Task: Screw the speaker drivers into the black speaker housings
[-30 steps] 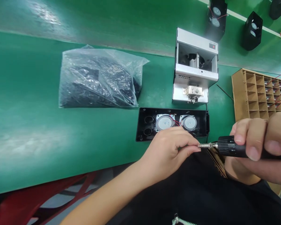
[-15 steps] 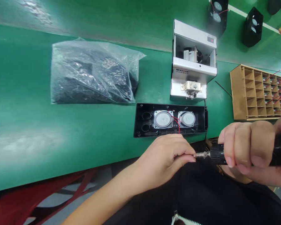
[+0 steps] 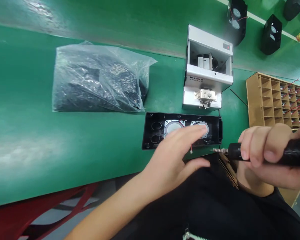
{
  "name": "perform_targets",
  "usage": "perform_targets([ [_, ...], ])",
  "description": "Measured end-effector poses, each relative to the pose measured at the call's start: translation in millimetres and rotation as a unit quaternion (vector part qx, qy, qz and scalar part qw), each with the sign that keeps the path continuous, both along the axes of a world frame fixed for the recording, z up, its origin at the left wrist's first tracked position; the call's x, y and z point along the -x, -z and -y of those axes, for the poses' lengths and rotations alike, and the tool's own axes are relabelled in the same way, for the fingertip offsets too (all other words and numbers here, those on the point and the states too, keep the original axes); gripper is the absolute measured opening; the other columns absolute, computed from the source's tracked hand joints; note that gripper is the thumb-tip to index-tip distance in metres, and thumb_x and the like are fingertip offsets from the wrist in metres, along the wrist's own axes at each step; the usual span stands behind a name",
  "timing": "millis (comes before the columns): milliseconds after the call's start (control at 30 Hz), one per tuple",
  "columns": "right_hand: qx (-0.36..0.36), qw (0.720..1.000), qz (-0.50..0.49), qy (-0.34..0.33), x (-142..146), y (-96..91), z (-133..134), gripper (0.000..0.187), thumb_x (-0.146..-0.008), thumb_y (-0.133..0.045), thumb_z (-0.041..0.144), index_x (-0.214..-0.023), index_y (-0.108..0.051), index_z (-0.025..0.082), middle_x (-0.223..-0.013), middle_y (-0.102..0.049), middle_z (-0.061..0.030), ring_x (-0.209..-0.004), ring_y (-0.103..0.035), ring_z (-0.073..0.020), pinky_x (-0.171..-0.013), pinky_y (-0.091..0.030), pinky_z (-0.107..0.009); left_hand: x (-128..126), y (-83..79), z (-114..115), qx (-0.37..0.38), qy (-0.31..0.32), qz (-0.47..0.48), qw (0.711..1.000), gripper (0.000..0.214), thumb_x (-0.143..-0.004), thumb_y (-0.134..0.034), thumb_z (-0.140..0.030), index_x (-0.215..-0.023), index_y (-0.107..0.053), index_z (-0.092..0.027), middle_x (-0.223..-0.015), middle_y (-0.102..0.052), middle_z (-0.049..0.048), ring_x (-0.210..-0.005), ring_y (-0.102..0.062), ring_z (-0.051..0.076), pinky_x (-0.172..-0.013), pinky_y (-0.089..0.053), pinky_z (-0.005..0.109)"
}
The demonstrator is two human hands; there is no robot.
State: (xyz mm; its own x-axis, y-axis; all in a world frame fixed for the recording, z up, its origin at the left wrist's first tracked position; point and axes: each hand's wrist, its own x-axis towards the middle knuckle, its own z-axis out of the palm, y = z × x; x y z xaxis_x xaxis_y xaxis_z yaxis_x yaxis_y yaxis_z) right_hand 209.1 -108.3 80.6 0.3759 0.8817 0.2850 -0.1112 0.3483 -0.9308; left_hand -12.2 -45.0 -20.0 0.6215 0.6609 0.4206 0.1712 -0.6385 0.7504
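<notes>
My left hand [image 3: 173, 153] is open, its thumb and fingers apart, over the near edge of a black speaker housing [image 3: 215, 130]. Two round speakers, a left one [image 3: 173, 126] and a right one [image 3: 204, 130], sit inside the housing; my fingers partly cover both. A short red wire end with a white connector [image 3: 191, 151] sticks out over the near edge. My right hand [image 3: 265, 146] is wrapped round a black electric screwdriver [image 3: 236, 151], whose metal bit [image 3: 220, 150] points left, apart from my left hand.
A silver machine [image 3: 207, 78] stands behind the housing. On the left lies a plastic bag [image 3: 100, 80] of dark parts. A divided cardboard box [image 3: 255, 98] with red-wired parts is at the right. Black speaker boxes [image 3: 271, 35] stand at the back right, and a red chair [image 3: 52, 206] is below the table edge.
My left hand has let go of the screwdriver's bit and opened, its fingers now reaching over the speakers. The screwdriver in my right hand has risen slightly in view.
</notes>
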Motion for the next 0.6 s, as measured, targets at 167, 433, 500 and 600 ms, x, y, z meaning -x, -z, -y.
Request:
perform_targets([
  [167,-0.103,0.994,0.042,0.017,0.2,39.7,-24.8,0.078,-0.095,-0.046,0.094,-0.137,-0.074,0.035,-0.067,-0.067,0.0031,-0.042,-0.058,-0.0172,-0.041,-0.057,-0.035,-12.6,1.8,-22.3,-0.15,-0.041,-0.184,0.97,0.019,-0.11,-0.068,-0.021,-0.127,-0.076,-0.019,-0.128,-0.085,0.01,-0.099,-0.075,0.028,-0.081,-0.052,0.042],
  [433,-0.105,0.994,-0.01,0.043,10.9,71.9,-36.8,0.078,-0.096,-0.043,0.094,-0.133,-0.073,0.032,-0.065,-0.065,0.004,-0.04,-0.051,-0.0154,-0.037,-0.05,-0.031,-24.1,2.2,-24.7,-0.128,-0.023,-0.263,0.956,0.018,-0.106,-0.071,-0.019,-0.12,-0.082,-0.021,-0.122,-0.085,0.0067,-0.092,-0.066,0.027,-0.075,-0.04,0.041],
  [500,-0.102,0.993,-0.02,0.057,11.6,72.1,-37.7,0.083,-0.096,-0.032,0.097,-0.129,-0.075,0.033,-0.063,-0.065,0.0042,-0.038,-0.05,-0.0152,-0.036,-0.048,-0.03,-23.5,2.2,-24.4,-0.119,-0.022,-0.265,0.957,0.019,-0.107,-0.069,-0.018,-0.12,-0.082,-0.022,-0.122,-0.085,0.0065,-0.092,-0.065,0.026,-0.074,-0.038,0.04],
  [600,-0.098,0.994,-0.004,0.052,11.3,73.0,-38.4,0.087,-0.095,-0.027,0.099,-0.13,-0.074,0.034,-0.063,-0.064,0.0052,-0.037,-0.049,-0.0153,-0.036,-0.047,-0.03,-23.0,1.5,-25.3,-0.112,-0.018,-0.267,0.957,0.02,-0.108,-0.066,-0.017,-0.12,-0.082,-0.022,-0.121,-0.085,0.0064,-0.092,-0.063,0.026,-0.074,-0.036,0.04],
])
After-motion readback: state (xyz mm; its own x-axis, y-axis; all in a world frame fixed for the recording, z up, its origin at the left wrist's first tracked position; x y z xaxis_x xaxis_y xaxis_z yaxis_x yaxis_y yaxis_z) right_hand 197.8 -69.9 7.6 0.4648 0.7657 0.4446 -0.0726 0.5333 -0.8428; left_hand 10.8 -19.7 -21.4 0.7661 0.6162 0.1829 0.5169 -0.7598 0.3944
